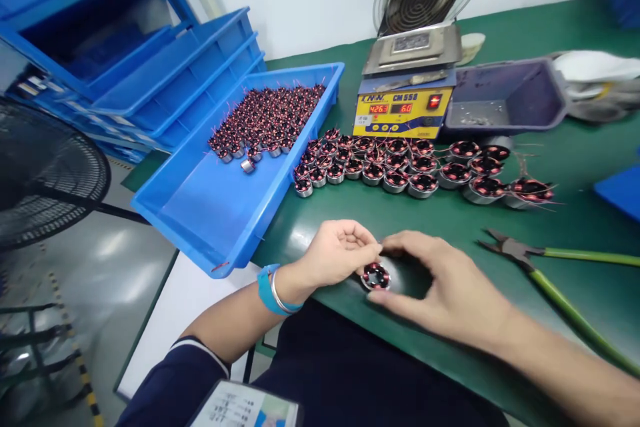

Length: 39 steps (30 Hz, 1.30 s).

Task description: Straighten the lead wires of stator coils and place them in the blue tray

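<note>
A small round coil part with a metal rim and dark, copper-wound inside [375,276] sits at the front edge of the green table. My left hand [345,252] is at its upper left, thumb and forefinger pinched together over its rim; whatever lies between the fingertips is too small to make out. Around the part's right side curves my right hand [440,280], thumb at the near rim and fingers at the far side, gripping it. Behind both hands, rows of similar coil parts [373,173] stand on the table.
A blue tray [215,207] holding many coil parts lies at left. Behind the rows stands a yellow-and-blue heater unit [400,110], beside a grey bin [505,97]. Green-handled cutters [520,253] lie at right. A black fan [45,173] is far left.
</note>
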Each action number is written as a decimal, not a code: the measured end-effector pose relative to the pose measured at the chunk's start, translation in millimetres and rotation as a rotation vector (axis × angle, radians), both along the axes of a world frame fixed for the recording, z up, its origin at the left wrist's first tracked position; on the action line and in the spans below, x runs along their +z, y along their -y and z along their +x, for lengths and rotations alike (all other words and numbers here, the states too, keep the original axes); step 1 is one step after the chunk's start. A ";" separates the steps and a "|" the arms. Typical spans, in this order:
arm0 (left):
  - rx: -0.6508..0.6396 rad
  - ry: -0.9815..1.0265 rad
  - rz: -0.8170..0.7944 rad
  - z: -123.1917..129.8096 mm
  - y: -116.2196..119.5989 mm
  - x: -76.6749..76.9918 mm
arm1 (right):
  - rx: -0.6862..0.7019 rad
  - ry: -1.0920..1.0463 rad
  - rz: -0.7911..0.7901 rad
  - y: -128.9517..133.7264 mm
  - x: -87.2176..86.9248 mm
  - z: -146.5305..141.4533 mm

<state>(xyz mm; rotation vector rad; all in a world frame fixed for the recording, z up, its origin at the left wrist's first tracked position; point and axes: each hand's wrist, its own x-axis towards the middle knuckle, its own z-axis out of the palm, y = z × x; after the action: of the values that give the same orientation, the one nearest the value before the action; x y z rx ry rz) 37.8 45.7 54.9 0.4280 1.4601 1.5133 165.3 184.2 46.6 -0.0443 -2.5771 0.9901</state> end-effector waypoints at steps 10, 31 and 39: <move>0.697 0.013 0.201 -12.2 -3.4 6.9 | 0.018 -0.040 0.037 17.2 -9.6 1.5; 0.005 -0.073 0.029 -15.3 9.2 8.4 | 0.213 -0.001 -0.003 16.5 -13.3 3.2; 0.170 -0.045 0.007 -10.0 31.3 8.8 | 0.155 -0.087 0.038 16.7 -14.8 2.9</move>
<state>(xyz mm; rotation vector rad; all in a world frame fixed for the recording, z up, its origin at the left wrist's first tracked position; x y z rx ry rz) 27.9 14.4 63.7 0.3511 1.5592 1.6518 168.2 167.5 31.8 0.2074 -2.5486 0.9735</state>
